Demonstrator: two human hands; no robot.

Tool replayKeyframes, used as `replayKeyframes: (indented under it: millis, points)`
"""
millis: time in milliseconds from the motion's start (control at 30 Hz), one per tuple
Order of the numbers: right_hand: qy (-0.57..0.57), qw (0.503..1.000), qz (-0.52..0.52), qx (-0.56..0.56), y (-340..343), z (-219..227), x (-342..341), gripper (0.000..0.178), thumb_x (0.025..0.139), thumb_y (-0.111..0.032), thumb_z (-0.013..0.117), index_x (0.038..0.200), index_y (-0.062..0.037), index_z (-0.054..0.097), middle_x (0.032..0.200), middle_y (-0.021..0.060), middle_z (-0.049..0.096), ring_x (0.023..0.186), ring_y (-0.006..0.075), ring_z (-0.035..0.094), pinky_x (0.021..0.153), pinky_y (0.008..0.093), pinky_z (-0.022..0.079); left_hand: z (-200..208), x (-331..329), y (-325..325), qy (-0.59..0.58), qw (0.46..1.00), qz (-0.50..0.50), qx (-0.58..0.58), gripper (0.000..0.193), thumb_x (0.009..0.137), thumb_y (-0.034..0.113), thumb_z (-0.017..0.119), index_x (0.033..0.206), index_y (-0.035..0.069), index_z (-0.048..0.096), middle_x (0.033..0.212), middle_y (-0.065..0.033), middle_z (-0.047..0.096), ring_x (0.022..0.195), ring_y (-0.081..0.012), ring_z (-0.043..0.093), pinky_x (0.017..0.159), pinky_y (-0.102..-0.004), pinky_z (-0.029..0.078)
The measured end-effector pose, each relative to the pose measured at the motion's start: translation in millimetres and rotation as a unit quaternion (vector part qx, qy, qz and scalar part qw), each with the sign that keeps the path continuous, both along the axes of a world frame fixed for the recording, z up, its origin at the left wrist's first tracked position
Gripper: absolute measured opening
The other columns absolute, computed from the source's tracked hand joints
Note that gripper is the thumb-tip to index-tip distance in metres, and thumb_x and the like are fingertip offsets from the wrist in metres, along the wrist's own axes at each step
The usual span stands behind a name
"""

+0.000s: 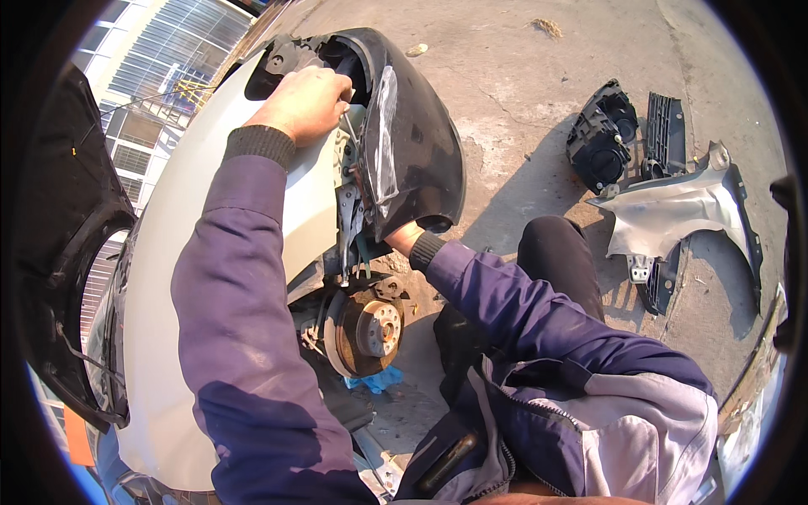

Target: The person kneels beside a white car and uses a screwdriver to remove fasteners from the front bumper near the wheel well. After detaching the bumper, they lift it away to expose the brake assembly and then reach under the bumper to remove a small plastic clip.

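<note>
Now we're mid-fit: left hand (305, 103) fisted on white fender (168, 278) top, right hand (404, 238) hidden under black bumper (421, 143), grip unclear. Next prob. needs lining up edges w/ care.

My left hand (305, 103) rests on top of the car's fender (168, 278), beside the loosened bumper cover (417, 143); my right hand (404, 238) reaches in under that cover. Below them sits the bare brake disc (366, 330). On the ground to my right lie a detached fender panel (682, 215), a headlamp housing (602, 139) and a grille piece (667, 130).
</note>
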State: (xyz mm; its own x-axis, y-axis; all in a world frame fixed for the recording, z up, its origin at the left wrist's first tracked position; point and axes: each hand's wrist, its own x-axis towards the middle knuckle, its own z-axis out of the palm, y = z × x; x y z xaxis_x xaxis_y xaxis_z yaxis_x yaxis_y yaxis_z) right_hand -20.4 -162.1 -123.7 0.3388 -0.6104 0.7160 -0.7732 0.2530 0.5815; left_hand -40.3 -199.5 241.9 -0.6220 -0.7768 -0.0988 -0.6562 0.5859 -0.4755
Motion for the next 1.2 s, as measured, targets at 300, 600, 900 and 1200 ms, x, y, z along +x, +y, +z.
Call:
replayKeyframes:
  millis: [300, 600, 900, 1200]
  points:
    - [-0.275, 0.909, 0.298, 0.1, 22.8, 29.4, -16.7, 0.05, 0.119, -0.016, 0.041, 0.166, 0.0004, 0.048, 0.164, 0.0208, 0.055, 0.153, 0.0342, 0.051, 0.131, 0.0484, 0.036, -13.2, 16.4, 20.6, 0.022, 0.995, -0.071, -0.072, 0.022, 0.095, 0.004, 0.067, 0.116, 0.008, 0.073, 0.113, -0.011, 0.069, 0.118, -0.0317, 0.064, 0.104, -0.0453, 0.05]
    - [-0.558, 0.641, 0.481, 0.217, 28.5, 45.7, -26.7, 0.047, 0.119, -0.012, 0.044, 0.162, 0.0031, 0.053, 0.159, 0.0217, 0.061, 0.147, 0.0349, 0.058, 0.127, 0.0478, 0.041, -22.6, 12.3, 19.6, 0.054, 0.981, -0.131, -0.131, 0.015, 0.088, 0.008, 0.072, 0.101, 0.01, 0.079, 0.107, -0.009, 0.069, 0.114, -0.0283, 0.065, 0.104, -0.0424, 0.051]
    - [-0.629, 0.594, 0.478, 0.152, 23.3, 55.8, -26.8, 0.043, 0.118, -0.008, 0.047, 0.158, 0.0057, 0.057, 0.153, 0.0226, 0.067, 0.141, 0.0356, 0.064, 0.124, 0.0472, 0.046, -29.7, 14.3, 24.7, 0.042, 0.98, -0.108, -0.165, 0.019, 0.089, 0.007, 0.073, 0.103, 0.011, 0.084, 0.11, -0.0066, 0.068, 0.12, -0.0258, 0.063, 0.108, -0.0418, 0.052]
    - [0.026, 0.996, -0.039, -0.07, 18.0, 50.5, -35.0, 0.047, 0.116, -0.01, 0.048, 0.157, 0.0113, 0.056, 0.156, 0.0299, 0.062, 0.143, 0.0426, 0.062, 0.124, 0.0529, 0.048, -24.9, 6.0, 24.0, 0.051, 0.991, -0.061, -0.107, 0.019, 0.09, 0.001, 0.071, 0.101, 0.007, 0.085, 0.112, -0.0092, 0.07, 0.119, -0.0289, 0.065, 0.109, -0.0431, 0.055]
